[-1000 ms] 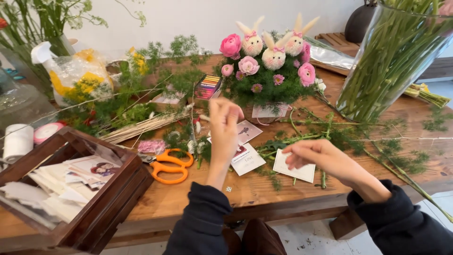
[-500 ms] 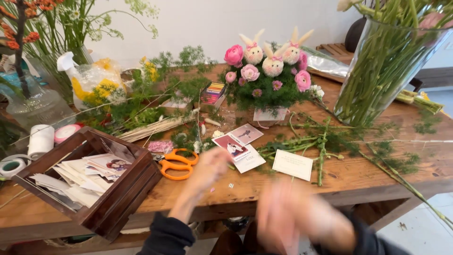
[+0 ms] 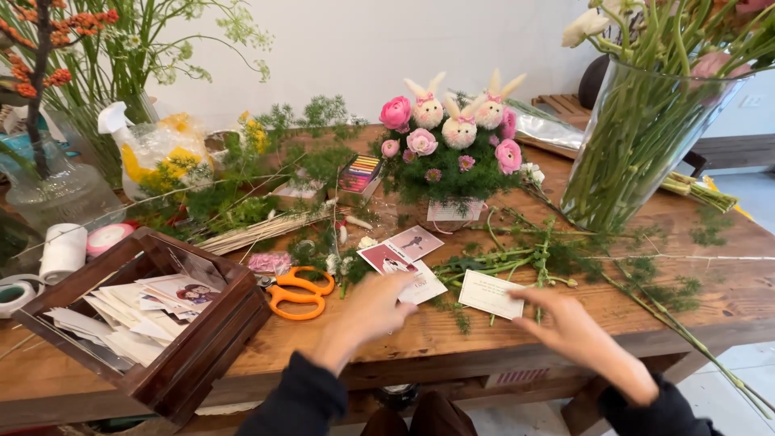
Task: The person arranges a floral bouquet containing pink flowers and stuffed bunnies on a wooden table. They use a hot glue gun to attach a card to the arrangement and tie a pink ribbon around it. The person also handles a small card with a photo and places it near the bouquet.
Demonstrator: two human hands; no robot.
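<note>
On the wooden table [image 3: 726,299] we lay our left hand [image 3: 373,311] with loose, empty fingers on the small cards [image 3: 404,260] beside the orange scissors [image 3: 297,292], while our right hand [image 3: 565,323], fingers spread and empty, touches the white card [image 3: 491,293], which we should slide gently.

Wooden table [image 3: 726,299] is packed: wooden box [image 3: 186,355] of cards lower left, orange scissors [image 3: 299,292] and small cards [image 3: 408,258] in the middle, glass vase [image 3: 638,153] upper right, green stems [image 3: 549,254] scattered around.
</note>
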